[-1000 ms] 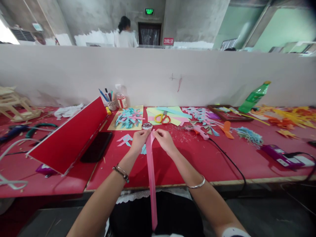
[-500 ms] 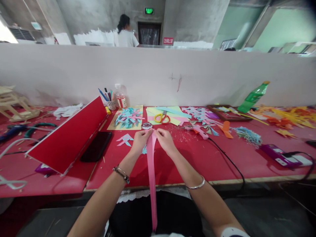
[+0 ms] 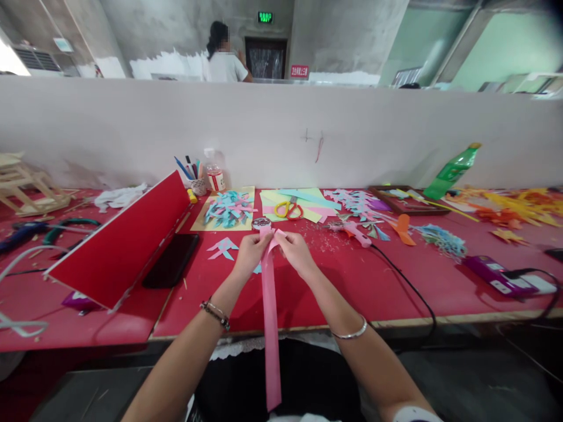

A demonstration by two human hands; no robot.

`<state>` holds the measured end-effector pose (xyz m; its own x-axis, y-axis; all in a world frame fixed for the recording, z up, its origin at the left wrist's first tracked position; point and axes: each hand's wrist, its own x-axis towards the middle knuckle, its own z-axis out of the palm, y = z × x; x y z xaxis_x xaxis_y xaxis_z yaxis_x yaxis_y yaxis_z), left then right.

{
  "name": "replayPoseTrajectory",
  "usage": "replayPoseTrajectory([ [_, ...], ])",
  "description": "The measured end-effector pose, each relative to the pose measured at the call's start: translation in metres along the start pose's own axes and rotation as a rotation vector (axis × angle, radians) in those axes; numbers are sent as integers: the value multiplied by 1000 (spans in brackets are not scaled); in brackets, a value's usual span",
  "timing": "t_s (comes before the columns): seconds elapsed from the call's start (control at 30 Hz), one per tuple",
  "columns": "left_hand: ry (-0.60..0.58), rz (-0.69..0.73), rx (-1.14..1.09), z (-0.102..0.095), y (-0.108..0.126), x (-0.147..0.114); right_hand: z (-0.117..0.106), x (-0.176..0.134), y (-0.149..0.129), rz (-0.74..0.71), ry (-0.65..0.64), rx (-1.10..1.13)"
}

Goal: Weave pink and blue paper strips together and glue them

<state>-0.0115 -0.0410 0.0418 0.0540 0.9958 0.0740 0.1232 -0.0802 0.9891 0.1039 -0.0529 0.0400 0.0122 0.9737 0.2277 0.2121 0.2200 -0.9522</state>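
A long pink paper strip [image 3: 271,316] hangs from my fingers over the table's front edge and down to my lap. My left hand [image 3: 251,253] pinches it near its top end. Close beside, my right hand [image 3: 297,251] holds the short upper end, which is bent over to the right. Behind my hands lie yellow-and-red-handled scissors [image 3: 289,208] on pastel paper sheets [image 3: 316,200]. A small round patterned item [image 3: 261,223] sits just beyond my fingertips. Folded pink and blue paper pieces [image 3: 223,248] lie left of my left hand.
A red board [image 3: 127,240] leans beside a black phone [image 3: 171,261] on the left. To the right are a pink glue gun [image 3: 352,231] with a black cord, a purple box [image 3: 499,275] and a tilted green bottle [image 3: 453,172]. A white partition [image 3: 176,117] stands behind; beyond it is a person [image 3: 224,61].
The strip's hanging part has turned flatter towards me and looks wider. Its top end now bends to the right between my hands, and my right hand has shifted slightly.
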Motion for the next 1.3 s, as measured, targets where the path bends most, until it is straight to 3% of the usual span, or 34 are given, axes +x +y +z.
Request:
replayPoseTrajectory([
  [0.13, 57, -23, -36, -2, 0, 0, -2, -2, -1, -13, -10, -38],
  [0.3, -96, -50, -24, -3, 1, -6, -1, 1, 0, -26, 85, 14],
  [0.43, 22, 46, 47, -2, -3, -6, 0, 0, -3, -40, 37, -33],
  [0.63, 103, 53, 11, -1, -2, -4, 1, -3, -2, -75, 26, -92],
  [0.83, -36, -17, -15, 1, 0, -11, 2, 0, 2, -57, 129, 3],
  [0.97, -16, -13, -7, 0, 0, -9, 2, -2, 4, -37, 46, -2],
  [1.1, 68, -7, -18, -1, 0, -6, 0, -4, 3, -46, 47, -66],
  [1.3, -60, -23, -3, 1, 3, -11, 0, -3, 6, -35, 101, 6],
])
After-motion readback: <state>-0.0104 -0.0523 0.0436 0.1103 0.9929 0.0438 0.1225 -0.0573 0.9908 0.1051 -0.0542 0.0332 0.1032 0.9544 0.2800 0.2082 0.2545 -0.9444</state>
